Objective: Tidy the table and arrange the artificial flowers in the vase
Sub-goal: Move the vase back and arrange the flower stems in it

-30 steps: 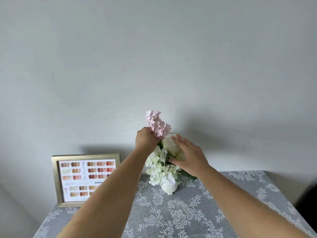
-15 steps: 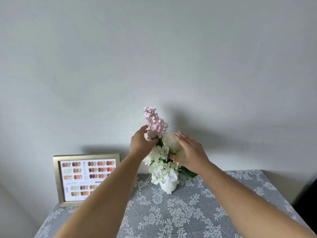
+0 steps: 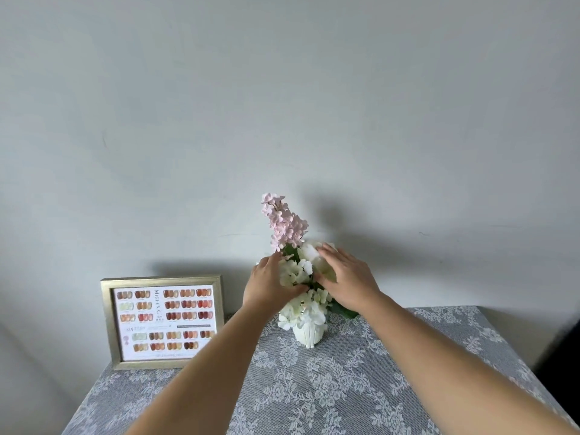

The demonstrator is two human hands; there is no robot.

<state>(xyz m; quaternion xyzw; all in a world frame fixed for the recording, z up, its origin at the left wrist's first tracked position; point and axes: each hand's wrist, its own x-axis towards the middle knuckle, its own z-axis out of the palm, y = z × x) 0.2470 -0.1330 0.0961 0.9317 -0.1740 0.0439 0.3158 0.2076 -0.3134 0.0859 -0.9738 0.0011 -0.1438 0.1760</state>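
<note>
1. Now your left hand (image 3: 270, 285) has dropped from the tall pink blossom spike (image 3: 284, 222), fingers loosely curled among the white artificial flowers (image 3: 303, 304).
2. Your right hand (image 3: 346, 279) rests open, palm down, on the blooms in the small white ribbed vase (image 3: 309, 334); arranging looks nearly done.

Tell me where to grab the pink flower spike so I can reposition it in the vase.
Take the pink flower spike low on its stem, just under the blossoms, coming from the left where the left hand already sits. The blooms look delicate and it leans left; the white flowers and right hand crowd the right side.
</note>
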